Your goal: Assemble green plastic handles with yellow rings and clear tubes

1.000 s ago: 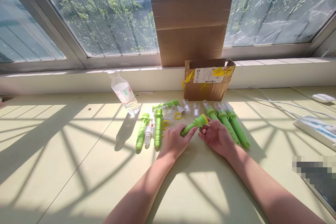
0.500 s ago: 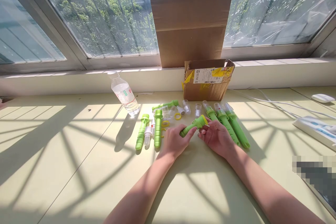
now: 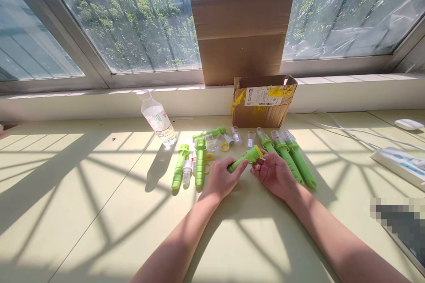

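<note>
The head view takes in a pale yellow tabletop (image 3: pixel 133 216) below windows, with a tall brown cardboard panel (image 3: pixel 242 22) between the panes. Near the table's back edge stands an open brown cardboard box (image 3: pixel 255 115) with a white label and yellow tape; left of it is a clear plastic bottle (image 3: pixel 158 119) with a white cap, and far right a white power strip (image 3: pixel 398 166).

The left hand (image 3: pixel 223 177) is closed around the body of a green plastic tube (image 3: pixel 247 159), held above the table between the hands, its yellow-rimmed end slanting up toward the right. The right hand (image 3: pixel 275 174) has its fingers curled at that end; whether they pinch it cannot be told.

Just beyond the right hand lie three green tubes with clear plastic caps (image 3: pixel 288 159). Left of the left hand lie two green ribbed tubes (image 3: pixel 199 166), uncapped. Small clear plastic cups (image 3: pixel 251 140) sit beyond the held tube, near loose yellow plastic rings (image 3: pixel 225 147). Smallest is a thin pale sliver (image 3: pixel 263 158) by the right fingertips, too small to identify.

The step in hand looks like fitting or adjusting something at the yellow-rimmed end. The next move seems to call for a steady left grip and fine fingertip work there.
</note>
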A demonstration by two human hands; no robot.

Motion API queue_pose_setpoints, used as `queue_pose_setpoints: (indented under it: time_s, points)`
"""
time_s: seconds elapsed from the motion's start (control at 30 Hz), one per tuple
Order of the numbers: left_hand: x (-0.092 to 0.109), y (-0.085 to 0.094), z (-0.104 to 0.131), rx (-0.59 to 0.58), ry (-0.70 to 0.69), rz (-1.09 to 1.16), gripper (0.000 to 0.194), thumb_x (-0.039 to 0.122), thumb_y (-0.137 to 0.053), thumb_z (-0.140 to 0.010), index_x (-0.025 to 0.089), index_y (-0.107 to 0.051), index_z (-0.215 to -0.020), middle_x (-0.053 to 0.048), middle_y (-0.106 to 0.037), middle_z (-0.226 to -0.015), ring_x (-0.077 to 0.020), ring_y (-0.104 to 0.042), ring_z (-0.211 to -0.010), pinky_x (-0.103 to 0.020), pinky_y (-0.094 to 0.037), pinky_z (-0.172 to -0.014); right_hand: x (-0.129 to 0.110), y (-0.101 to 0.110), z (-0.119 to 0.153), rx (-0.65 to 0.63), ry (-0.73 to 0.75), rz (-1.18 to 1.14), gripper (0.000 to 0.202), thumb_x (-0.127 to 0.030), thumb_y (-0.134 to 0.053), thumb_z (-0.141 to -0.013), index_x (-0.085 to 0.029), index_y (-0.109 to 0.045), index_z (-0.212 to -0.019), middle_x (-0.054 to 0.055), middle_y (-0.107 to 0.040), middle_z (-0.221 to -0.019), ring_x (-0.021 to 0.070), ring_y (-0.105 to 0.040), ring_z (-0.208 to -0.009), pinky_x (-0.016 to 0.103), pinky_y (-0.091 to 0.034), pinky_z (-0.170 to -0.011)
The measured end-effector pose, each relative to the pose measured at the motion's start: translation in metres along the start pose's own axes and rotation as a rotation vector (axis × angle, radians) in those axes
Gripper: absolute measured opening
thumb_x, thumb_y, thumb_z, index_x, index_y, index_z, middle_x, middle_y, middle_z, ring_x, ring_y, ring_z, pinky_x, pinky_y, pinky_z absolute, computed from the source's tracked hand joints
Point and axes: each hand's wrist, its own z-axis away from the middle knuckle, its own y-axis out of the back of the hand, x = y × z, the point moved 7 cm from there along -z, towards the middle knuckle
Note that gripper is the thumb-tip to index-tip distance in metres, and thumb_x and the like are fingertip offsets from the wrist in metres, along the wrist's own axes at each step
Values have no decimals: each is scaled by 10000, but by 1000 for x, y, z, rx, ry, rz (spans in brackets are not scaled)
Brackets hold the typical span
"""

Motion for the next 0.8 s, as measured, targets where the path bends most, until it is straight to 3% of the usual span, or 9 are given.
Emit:
queue_pose_setpoints:
  time_s: [0.63,0.7,0.8]
  points:
    - [-2,-3,-1,-58,4,50,549,574,-477,-861,171,-411,-495,48,-263,-510,-92,-264,-516,-251,-210,-497,0,0,0,1,21,15,121,-213,-642,-739,-214,-639,-859,-22,-637,-697,100,-502,-520,254,-489,-601]
    - [-2,-4,0,-69,8,55,516,570,-489,-855,173,-470,-527,49,-311,-502,-92,-294,-509,-243,-227,-496,0,-1,0,-3,22,7,109,-214,-641,-745,-214,-641,-854,-25,-634,-689,98,-503,-521,248,-489,-598]
    - [-3,-5,2,-73,33,62,371,562,-593,-790,194,-605,-742,54,-474,-548,-97,-398,-507,-225,-285,-504,-1,-1,0,-5,28,-6,115,-203,-630,-754,-202,-649,-868,-23,-633,-686,93,-509,-524,244,-499,-614]
